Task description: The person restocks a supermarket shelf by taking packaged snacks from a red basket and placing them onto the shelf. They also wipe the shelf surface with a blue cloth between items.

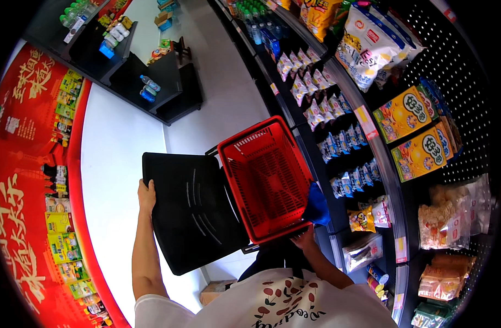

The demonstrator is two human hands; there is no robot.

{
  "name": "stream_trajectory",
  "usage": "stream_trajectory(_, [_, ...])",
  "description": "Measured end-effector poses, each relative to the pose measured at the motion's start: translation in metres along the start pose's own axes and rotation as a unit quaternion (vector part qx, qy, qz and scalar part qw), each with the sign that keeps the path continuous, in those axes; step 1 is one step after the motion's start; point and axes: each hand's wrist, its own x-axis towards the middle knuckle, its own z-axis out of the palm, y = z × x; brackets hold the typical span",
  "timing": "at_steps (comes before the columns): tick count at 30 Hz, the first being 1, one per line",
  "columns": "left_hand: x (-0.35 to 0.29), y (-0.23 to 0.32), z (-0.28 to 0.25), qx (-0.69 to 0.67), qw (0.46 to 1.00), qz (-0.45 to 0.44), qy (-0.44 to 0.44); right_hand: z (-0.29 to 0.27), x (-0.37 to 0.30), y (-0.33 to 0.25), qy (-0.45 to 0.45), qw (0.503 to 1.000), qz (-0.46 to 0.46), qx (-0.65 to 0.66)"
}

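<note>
I held a red plastic shopping basket (267, 177) out in front of me, low by the snack shelves (365, 126) on my right. It had walls full of little holes and nothing lay on its floor. My right hand (304, 239) was closed on its near edge, just below a blue cloth (317, 205) that touched the basket's corner. My left hand (146, 195) gripped the left edge of a flat black board (190, 210). The board sat right beside the basket, and the basket lay partly over it.
</note>
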Motion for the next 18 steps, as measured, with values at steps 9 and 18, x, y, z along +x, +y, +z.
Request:
stream_trajectory(9, [0.07,-0.01,0.002,0.046,0.999,0.004,0.0,0.036,0.007,-0.003,-0.045,0.997,-0.025,-0.053])
stream_trajectory(18, [0.083,-0.002,-0.001,-0.001,1.0,0.029,0.004,0.029,0.04,0.002,-0.198,0.957,-0.167,-0.129])
